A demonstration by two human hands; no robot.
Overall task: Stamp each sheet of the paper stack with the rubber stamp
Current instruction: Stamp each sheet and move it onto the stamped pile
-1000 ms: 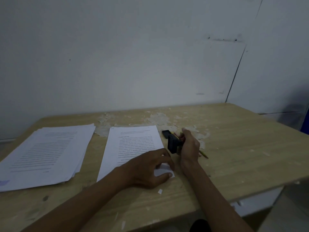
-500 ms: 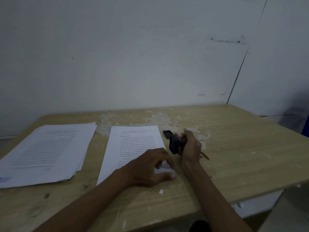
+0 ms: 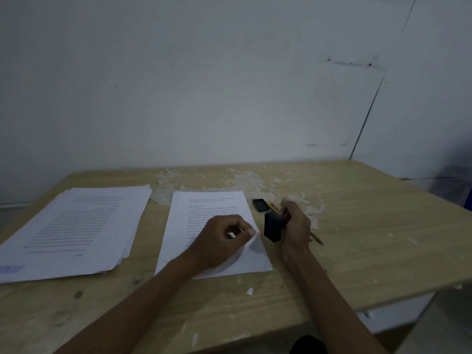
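A printed white sheet [image 3: 212, 208] lies flat in the middle of the wooden table [image 3: 370, 226]. My left hand [image 3: 222, 241] rests on its lower right part, fingers curled and pinching the sheet's right edge. Just right of the sheet, my right hand [image 3: 296, 226] grips a black rubber stamp [image 3: 273, 228], held tilted a little above the table. A stack of printed sheets [image 3: 76, 231] lies at the left, with a blue stamp mark [image 3: 11, 269] at its lower left corner.
A small black cap [image 3: 261, 205] lies on the table behind the stamp. A yellow pencil [image 3: 316, 238] runs under my right hand. Paint flakes and a paper scrap [image 3: 249, 291] litter the surface. The table's right edge drops off near a white wall.
My left hand has lifted from the sheet's lower right corner and shifted up to its right edge. The right hand with the stamp has stayed in place.
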